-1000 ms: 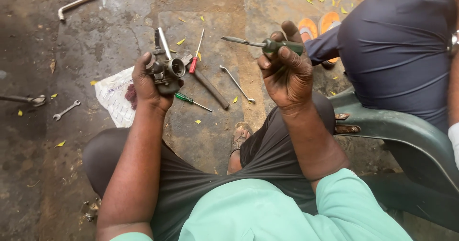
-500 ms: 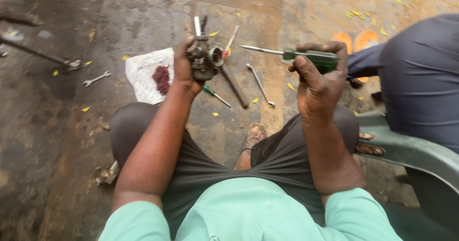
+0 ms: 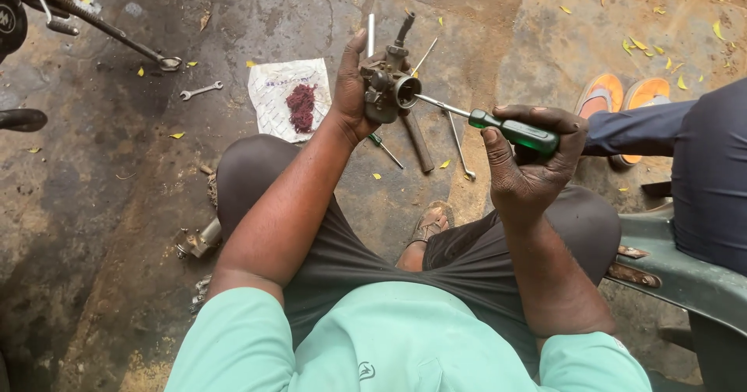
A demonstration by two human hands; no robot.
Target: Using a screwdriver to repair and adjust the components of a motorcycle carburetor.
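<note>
My left hand [image 3: 352, 96] grips a grimy metal carburettor [image 3: 387, 86] and holds it up above the concrete floor. My right hand [image 3: 531, 162] is closed around the green handle of a screwdriver [image 3: 513, 133]. Its thin steel shaft runs left and its tip sits inside the round opening of the carburettor. I sit with my knees apart in dark shorts and a light green shirt.
On the floor lie a white sheet with a red-brown heap [image 3: 291, 96], a small spanner [image 3: 200, 90], a small green screwdriver [image 3: 384, 149], a dark bar [image 3: 418, 143] and a metal part [image 3: 198, 240]. Motorcycle parts [image 3: 47, 3] are at top left. Another person in dark trousers [image 3: 700, 166] sits on a green plastic chair [image 3: 685, 275] at right.
The screwdriver, held apart from the carburettor before, has come down and left until its tip entered the carburettor's opening. My head has shifted, so the floor appears moved rightwards.
</note>
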